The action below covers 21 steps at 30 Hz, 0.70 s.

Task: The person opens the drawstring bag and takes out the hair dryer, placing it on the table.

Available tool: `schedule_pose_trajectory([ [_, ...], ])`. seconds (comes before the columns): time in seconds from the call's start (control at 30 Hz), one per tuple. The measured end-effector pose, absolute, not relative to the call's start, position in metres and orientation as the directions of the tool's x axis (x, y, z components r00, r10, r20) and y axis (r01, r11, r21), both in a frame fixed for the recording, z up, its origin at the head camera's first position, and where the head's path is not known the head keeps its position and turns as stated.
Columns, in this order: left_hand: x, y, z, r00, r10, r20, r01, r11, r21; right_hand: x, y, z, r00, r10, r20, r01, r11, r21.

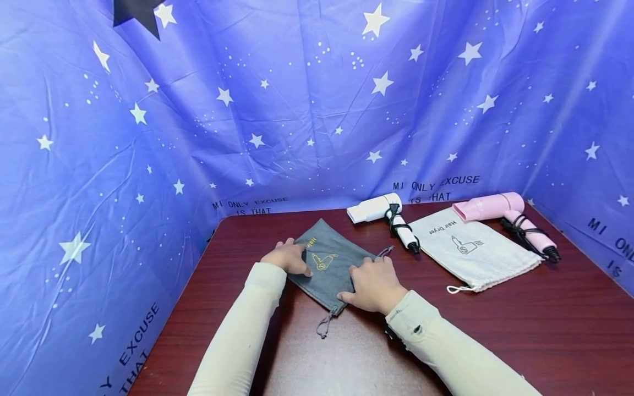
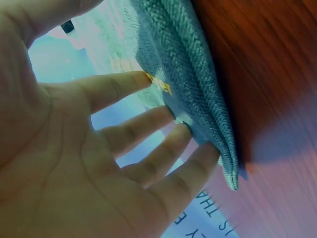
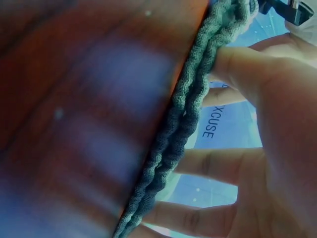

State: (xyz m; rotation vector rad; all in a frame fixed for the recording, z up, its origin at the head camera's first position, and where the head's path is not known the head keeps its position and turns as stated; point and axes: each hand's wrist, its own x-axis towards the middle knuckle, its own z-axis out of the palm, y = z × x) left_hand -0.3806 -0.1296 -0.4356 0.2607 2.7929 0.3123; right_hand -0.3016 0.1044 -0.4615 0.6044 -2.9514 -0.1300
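Observation:
A dark grey drawstring pouch [image 1: 342,247] with yellow lettering and a hair dryer drawing lies flat on the table. The left hand [image 1: 287,257] rests on its left side; in the left wrist view the spread fingers [image 2: 163,134] touch the cloth. On the gathered mouth lies the right hand [image 1: 372,283], and the right wrist view shows its fingers [image 3: 208,163] spread over the ruffled edge [image 3: 173,134]. A grey cord loop [image 1: 324,325] sticks out at the near corner, another [image 1: 385,251] at the right corner. Neither hand grips anything.
Behind the pouch, to the right, lies a white hair dryer [image 1: 373,209] with a black cord wound on its handle. Farther right, a pink hair dryer [image 1: 490,208] partly overlaps a white drawstring pouch [image 1: 446,247]. A blue star-patterned curtain [image 1: 307,99] surrounds the dark red table [image 1: 559,319].

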Motion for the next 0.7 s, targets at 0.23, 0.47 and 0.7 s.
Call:
schedule_pose_trajectory([
  [0.23,-0.387,-0.121,-0.433,-0.914,0.229,-0.335,0.151,0.958,0.242,-0.299,0.106,-0.463,-0.925,-0.364,0.113,-0.352,0.929,0.111],
  [0.47,-0.393,-0.112,-0.433,-0.896,0.232,-0.379,0.136,0.955,0.264,-0.299,0.110,-0.463,-0.935,-0.336,0.112,-0.326,0.940,0.097],
  [0.7,-0.397,-0.105,-0.436,-0.895,0.235,-0.380,0.134,0.953,0.272,-0.298,0.114,-0.460,-0.945,-0.306,0.112,-0.302,0.952,0.059],
])
